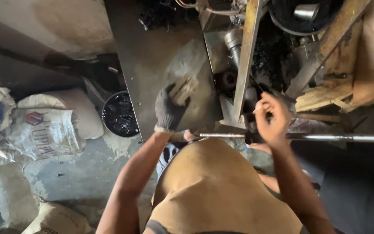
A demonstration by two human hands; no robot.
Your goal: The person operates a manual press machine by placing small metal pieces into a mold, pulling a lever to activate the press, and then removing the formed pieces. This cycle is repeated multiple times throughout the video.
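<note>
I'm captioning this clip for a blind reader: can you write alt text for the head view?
Seen from above, a person's gloved left hand presses a pale wooden block onto a grey metal sheet, while the bare right hand pinches a thin dark tool above a long steel rod. Pale woven sacks and a round black-filled bucket sit left.

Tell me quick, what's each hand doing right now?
Left hand, dark-gloved: closed on a pale wooden block.
Right hand, bare: closed by the long metal rod; what it holds cannot be told.

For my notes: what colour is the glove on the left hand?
Dark grey glove, pale cuff; head view.
</note>
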